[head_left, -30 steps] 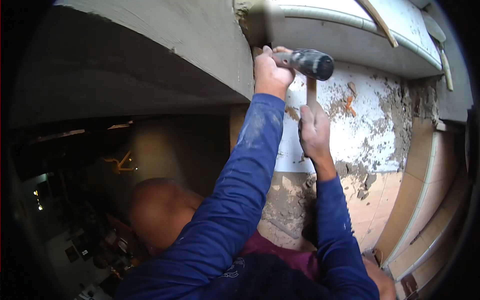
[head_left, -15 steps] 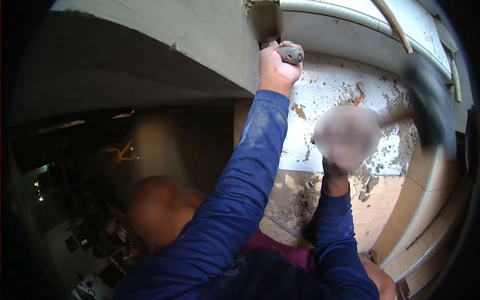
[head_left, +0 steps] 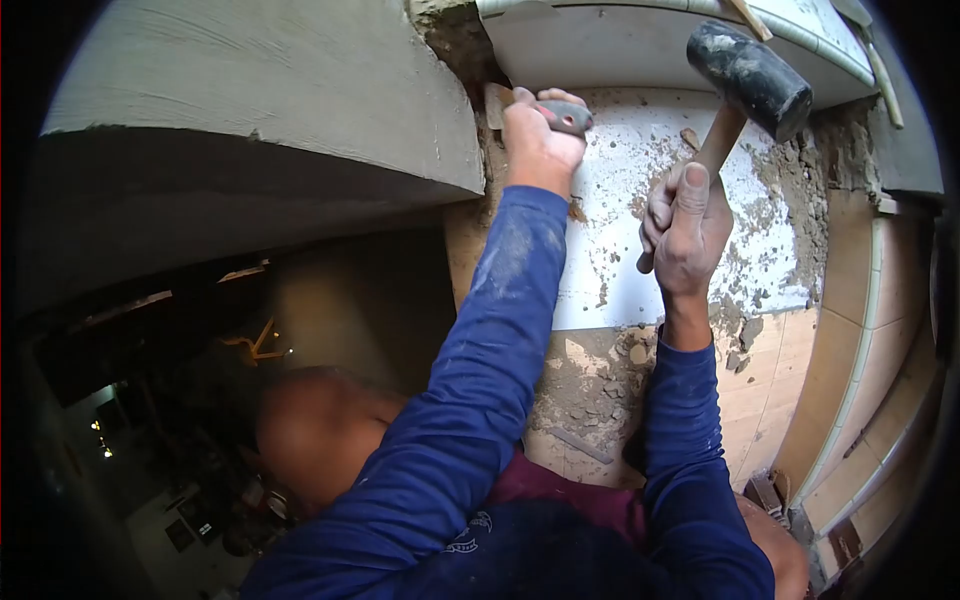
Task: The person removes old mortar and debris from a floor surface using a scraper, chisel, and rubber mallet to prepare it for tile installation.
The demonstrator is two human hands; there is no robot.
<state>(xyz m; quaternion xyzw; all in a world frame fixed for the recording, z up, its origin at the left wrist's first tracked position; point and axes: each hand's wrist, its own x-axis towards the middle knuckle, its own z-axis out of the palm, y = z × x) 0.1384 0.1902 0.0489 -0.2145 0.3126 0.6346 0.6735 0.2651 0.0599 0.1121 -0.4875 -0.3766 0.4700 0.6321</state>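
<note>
My left hand [head_left: 543,140] is closed around a tool with a grey and red handle [head_left: 568,117]. Its working end is hidden behind the fingers, close to the corner of the rough wall, and a small tan piece [head_left: 497,104] shows beside the knuckles. In my right hand [head_left: 688,228] is a rubber mallet [head_left: 750,80], gripped by its wooden handle with the thumb along the shaft. The black, dusty mallet head is raised above a white slab [head_left: 610,290] spattered with mortar.
A grey plastered wall [head_left: 300,80] juts in on the left, with a ragged broken edge [head_left: 455,40]. Mortar crumbs and a flat strip [head_left: 580,446] lie on the beige tiles below the slab. Tiled steps [head_left: 850,270] curve along the right. A ledge [head_left: 620,45] crosses the top.
The mallet has swung from the right to the upper middle, and my right hand has risen slightly. My left hand keeps its grip on the grey-handled tool. The view has shifted a little.
</note>
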